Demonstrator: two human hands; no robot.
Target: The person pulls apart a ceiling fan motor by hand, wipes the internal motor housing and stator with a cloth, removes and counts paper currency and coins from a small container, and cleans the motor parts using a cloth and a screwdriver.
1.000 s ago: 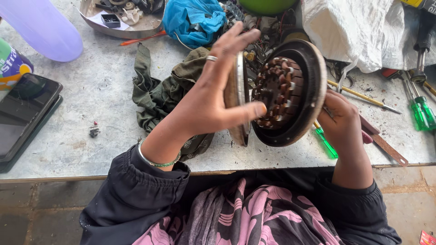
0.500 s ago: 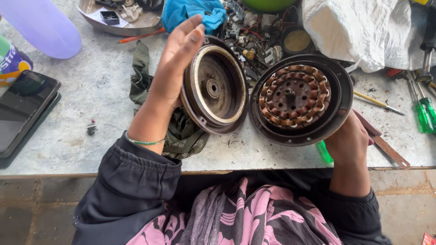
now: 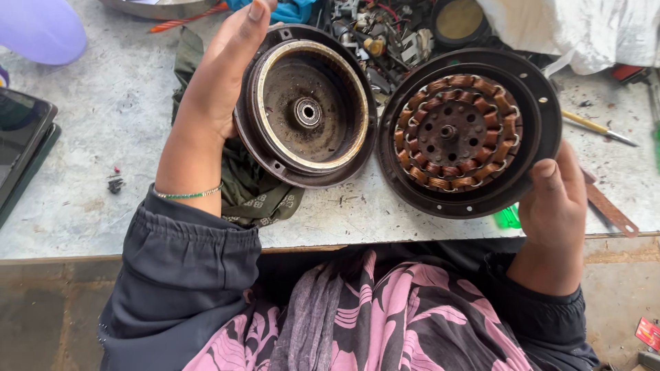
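Observation:
My left hand (image 3: 220, 82) holds a round dark motor cover (image 3: 306, 106) by its left rim, its hollow rusty inside with a centre bearing facing me. My right hand (image 3: 557, 206) grips the lower right rim of the other motor half (image 3: 467, 130), a dark round housing filled with a ring of copper-wound coils around a centre shaft. The two halves are side by side, nearly touching, held just above the grey worktable (image 3: 103, 137). A thin green bracelet sits on my left wrist.
An olive rag (image 3: 251, 192) lies under the cover. A dark tablet (image 3: 20, 144) is at the left edge, a purple round object (image 3: 41, 27) at top left. Small parts (image 3: 378, 34), a white cloth (image 3: 584, 27), a screwdriver (image 3: 595, 127) and a green handle (image 3: 509, 218) lie nearby.
The two motor halves were pressed together on edge; I pulled them apart and turned both open faces up toward me. The view has moved closer.

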